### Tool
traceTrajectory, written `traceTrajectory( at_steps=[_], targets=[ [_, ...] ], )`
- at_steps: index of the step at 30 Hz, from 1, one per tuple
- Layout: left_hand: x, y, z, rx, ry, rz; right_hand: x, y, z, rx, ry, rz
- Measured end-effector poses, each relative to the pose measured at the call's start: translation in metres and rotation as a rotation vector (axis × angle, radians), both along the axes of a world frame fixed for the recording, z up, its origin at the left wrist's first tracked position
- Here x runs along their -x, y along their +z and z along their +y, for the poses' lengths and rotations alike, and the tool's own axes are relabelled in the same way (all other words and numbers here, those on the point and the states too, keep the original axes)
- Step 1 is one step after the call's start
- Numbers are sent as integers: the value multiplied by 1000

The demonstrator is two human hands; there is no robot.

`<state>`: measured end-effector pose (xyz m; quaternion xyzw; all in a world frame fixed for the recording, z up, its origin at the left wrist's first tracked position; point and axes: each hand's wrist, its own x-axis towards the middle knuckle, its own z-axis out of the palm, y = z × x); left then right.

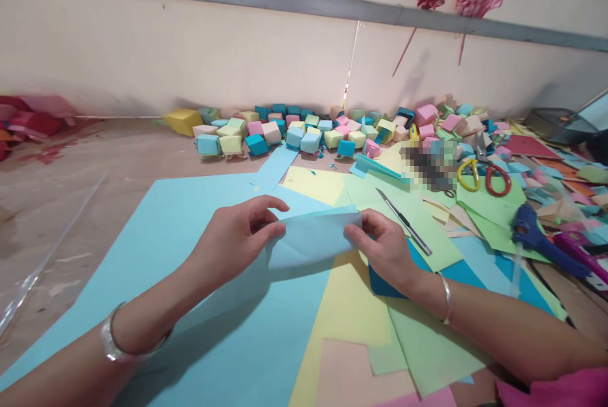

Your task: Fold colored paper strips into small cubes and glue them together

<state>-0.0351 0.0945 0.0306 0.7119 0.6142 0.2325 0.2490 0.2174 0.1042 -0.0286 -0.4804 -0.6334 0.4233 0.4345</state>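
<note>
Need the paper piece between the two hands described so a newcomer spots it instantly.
Start at the large light-blue sheet spread on the table. Over its right edge, between the left hand and the right hand, find a small folded light-blue paper. Unlike the flat sheets beneath, it is held up off the table, pinched at its right end.

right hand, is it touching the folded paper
Touching. The head view shows the right hand gripping the folded paper by its right end, thumb on top.
</note>
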Motion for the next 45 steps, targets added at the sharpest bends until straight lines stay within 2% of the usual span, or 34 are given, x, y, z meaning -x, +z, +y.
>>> traceTrajectory(
  at_steps=[4,8,17,27,30,37,41,45],
  targets=[
    [0,-3,1,-67,-26,104,1,-1,2,26,-3,89],
    [1,-3,2,-65,-77,153,1,1,2,79,28,81],
    [6,0,6,162,-103,113,-1,6,3,13,30,-50],
    [8,2,7,261,-183,247,-1,5,4,-17,97,-182],
    [8,-2,7,293,-235,261,-1,4,4,-85,146,-311],
    [7,-10,7,320,-280,310,-2,-6,-2,-392,251,-686],
    [8,-11,6,345,-311,296,-1,-7,-3,-452,279,-795],
    [6,-11,4,321,-316,299,0,-7,-1,-443,330,-829]
  ],
)
